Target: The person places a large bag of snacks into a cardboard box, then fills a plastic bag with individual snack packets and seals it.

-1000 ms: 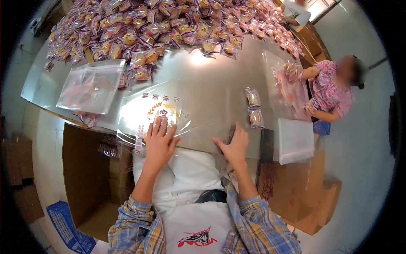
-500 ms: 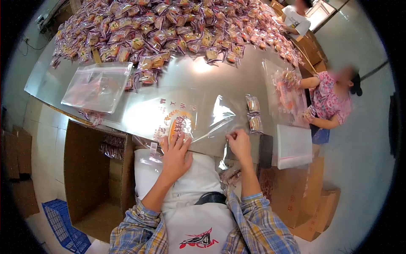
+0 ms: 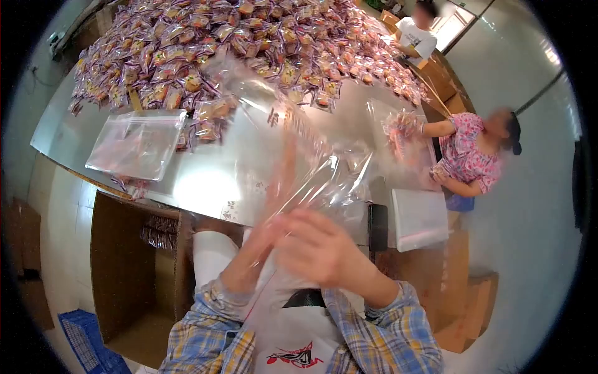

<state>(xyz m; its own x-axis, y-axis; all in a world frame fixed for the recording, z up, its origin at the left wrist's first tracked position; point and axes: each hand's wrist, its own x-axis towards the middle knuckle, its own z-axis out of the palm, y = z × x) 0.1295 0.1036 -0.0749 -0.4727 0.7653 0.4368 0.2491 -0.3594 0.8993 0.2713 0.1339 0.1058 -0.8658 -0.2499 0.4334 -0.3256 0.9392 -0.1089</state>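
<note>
A large clear plastic bag (image 3: 311, 140) with printing is lifted over the near edge of the table. My left hand (image 3: 266, 227) reaches up behind or inside its film, blurred, with fingers that look stretched out through the plastic. My right hand (image 3: 317, 249) is beside it, its fingers closed on the bag's near edge. Whether the two hands touch, I cannot make out.
A heap of wrapped snacks (image 3: 249, 47) covers the far side of the steel table (image 3: 59, 134). Flat bags (image 3: 134, 143) lie left, and another stack (image 3: 420, 218) right. An open carton (image 3: 134, 280) stands lower left. A co-worker (image 3: 473, 146) handles packs at the right.
The bag, which lay flat on the table, is now raised and crumpled in the air. My right hand moved left toward my left hand. The view shifted slightly.
</note>
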